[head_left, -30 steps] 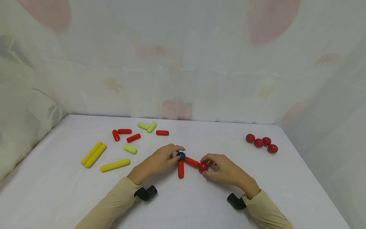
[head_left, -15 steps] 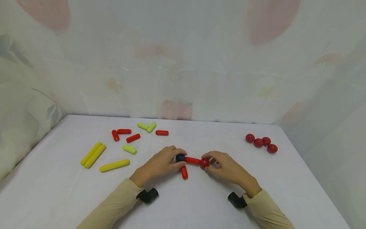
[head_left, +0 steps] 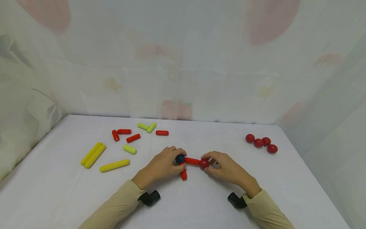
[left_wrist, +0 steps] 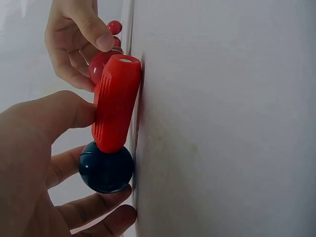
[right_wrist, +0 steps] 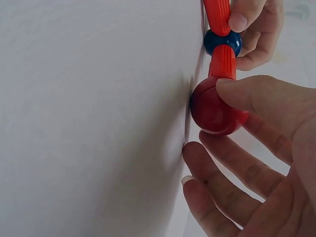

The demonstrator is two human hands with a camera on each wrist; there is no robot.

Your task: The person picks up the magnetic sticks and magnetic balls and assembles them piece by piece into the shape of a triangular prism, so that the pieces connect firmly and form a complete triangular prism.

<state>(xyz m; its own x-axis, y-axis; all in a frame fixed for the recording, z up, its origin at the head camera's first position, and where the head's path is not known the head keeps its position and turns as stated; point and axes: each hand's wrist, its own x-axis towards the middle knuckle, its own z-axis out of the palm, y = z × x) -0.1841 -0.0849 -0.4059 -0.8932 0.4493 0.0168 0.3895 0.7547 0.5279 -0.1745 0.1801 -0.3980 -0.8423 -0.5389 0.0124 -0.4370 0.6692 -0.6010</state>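
In the head view my left hand (head_left: pixel 164 163) holds a dark blue ball (head_left: pixel 180 158), its fingers behind the ball. Its thumb presses on a red rod (left_wrist: pixel 116 106) that sticks out of the ball, as the left wrist view shows. A second red rod (head_left: pixel 192 161) joins the blue ball to a red ball (head_left: pixel 204 163). My right hand (head_left: pixel 227 168) pinches that red ball between thumb and fingers. The right wrist view shows its thumb on top of the red ball (right_wrist: pixel 212 108), other fingers spread below. The joined pieces lie at the white table surface.
Several red rods (head_left: pixel 133 138) and light green rods (head_left: pixel 130 149) lie at the back left. Long yellow rods (head_left: pixel 114 165) lie left of my left hand. Several red balls (head_left: pixel 258 142) are grouped at the back right. A patterned cloth (head_left: pixel 183 63) hangs behind the table.
The joined pieces have turned slightly: the front rod's free end swung right and the linking rod lies more level. My left thumb has come forward onto the front rod. The right hand barely moved.
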